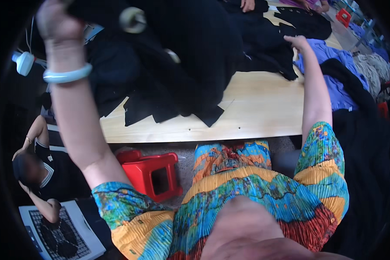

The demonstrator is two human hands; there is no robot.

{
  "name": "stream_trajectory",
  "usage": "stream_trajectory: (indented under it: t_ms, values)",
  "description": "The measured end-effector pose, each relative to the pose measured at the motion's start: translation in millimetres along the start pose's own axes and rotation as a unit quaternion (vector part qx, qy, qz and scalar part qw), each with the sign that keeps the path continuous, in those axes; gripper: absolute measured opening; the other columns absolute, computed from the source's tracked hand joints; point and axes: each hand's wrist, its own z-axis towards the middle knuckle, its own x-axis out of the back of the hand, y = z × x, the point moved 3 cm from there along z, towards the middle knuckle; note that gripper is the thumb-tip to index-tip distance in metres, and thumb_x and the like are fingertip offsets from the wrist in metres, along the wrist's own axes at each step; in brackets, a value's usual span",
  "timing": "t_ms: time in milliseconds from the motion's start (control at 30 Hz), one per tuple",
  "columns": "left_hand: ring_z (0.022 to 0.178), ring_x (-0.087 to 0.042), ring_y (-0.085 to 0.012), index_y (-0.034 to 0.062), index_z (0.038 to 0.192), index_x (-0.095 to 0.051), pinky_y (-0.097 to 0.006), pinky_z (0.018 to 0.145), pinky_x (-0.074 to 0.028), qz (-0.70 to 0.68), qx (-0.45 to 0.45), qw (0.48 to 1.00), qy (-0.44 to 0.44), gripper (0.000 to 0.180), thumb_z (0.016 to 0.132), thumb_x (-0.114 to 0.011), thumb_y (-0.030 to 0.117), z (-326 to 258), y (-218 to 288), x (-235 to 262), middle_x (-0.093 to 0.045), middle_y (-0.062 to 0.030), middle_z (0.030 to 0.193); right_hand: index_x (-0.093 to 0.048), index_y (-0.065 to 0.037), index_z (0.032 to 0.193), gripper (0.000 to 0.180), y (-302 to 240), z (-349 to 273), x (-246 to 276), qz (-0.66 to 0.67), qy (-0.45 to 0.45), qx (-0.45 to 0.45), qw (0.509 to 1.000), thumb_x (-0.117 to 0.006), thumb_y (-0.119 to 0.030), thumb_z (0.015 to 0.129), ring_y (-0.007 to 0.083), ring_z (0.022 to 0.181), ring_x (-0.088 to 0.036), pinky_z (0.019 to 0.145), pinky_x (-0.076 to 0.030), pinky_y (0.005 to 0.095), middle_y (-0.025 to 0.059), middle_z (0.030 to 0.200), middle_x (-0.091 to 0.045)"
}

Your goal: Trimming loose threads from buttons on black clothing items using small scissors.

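Observation:
A black garment (190,47) spreads over the far part of the wooden table, its near part lifted and blurred by motion. Two round, shiny button-like discs, one a pale disc (133,20), show on it. My left hand (60,24), with a pale green bangle (67,74) on the wrist, is raised at the upper left; blurred, it looks closed on the garment's edge. At the right, my right hand (297,42) reaches onto black cloth, its forefinger stretched out to the left and its thumb lower down. Some of its fingers are hidden.
The wooden table (264,112) has its near edge before me. Purple cloth (333,82) and dark cloth lie at right. Below stands a red plastic stool (154,173). A person (34,169) sits at left; another person's hand (248,5) shows across the table.

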Motion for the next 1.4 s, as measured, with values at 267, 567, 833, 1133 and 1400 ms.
stream_trajectory:
  t_ms: [267,567,833,1133,1400]
  values:
    - [0.068,-0.058,-0.0153,0.0054,0.072,-0.056,-0.027,0.065,-0.05,-0.14,0.391,0.91,-0.008,0.002,0.071,-0.055,0.005,-162,-152,-69,-0.058,-0.004,0.072,-0.049,-0.005,0.114,0.043,-75,-152,-57,0.33,-0.164,0.139,0.919,-0.054,-0.031,0.081,0.0005,0.041,-0.027,0.037,-0.022,0.0168,0.0057,0.095,-0.061]
    - [0.07,-0.06,-0.0113,0.0023,0.084,-0.059,-0.023,0.067,-0.049,-0.153,0.429,0.881,-0.127,0.012,0.079,-0.055,0.011,-194,-150,-88,-0.061,-0.005,0.077,-0.056,-0.008,0.105,0.04,-144,-297,-72,0.255,-0.4,0.374,0.797,-0.052,-0.041,0.083,0.0012,0.058,-0.04,0.056,-0.034,0.0159,-0.0046,0.079,-0.056]
    - [0.097,-0.055,-0.0197,0.0019,0.112,-0.048,-0.03,0.083,-0.044,-0.315,0.328,0.881,-0.126,0.039,0.091,-0.033,0.031,-245,-149,-58,-0.055,-0.0102,0.109,-0.056,-0.01,0.092,0.025,-135,-327,-82,0.372,-0.36,0.214,0.828,-0.067,-0.025,0.075,-0.0029,0.055,-0.041,0.045,-0.03,0.0134,-0.0091,0.07,-0.052]
    - [0.085,-0.057,-0.0124,-0.0013,0.106,-0.052,-0.025,0.081,-0.045,-0.188,0.241,0.952,-0.024,0.025,0.082,-0.048,0.001,-260,-92,-76,-0.059,-0.0065,0.095,-0.056,-0.012,0.079,0.015,-134,-359,-70,0.504,-0.409,0.124,0.751,-0.063,-0.025,0.077,-0.0027,0.041,-0.034,0.036,-0.022,0.0131,-0.0089,0.061,-0.049]
    - [0.092,-0.053,-0.0127,-0.0017,0.105,-0.051,-0.025,0.086,-0.041,-0.153,0.29,0.944,0.027,0.024,0.082,-0.048,0.002,-269,-114,-66,-0.056,-0.0075,0.095,-0.053,-0.007,0.083,0.023,-111,-354,-76,0.439,-0.493,0.154,0.735,-0.067,-0.022,0.073,-0.0007,0.04,-0.033,0.035,-0.024,0.014,-0.007,0.056,-0.042]
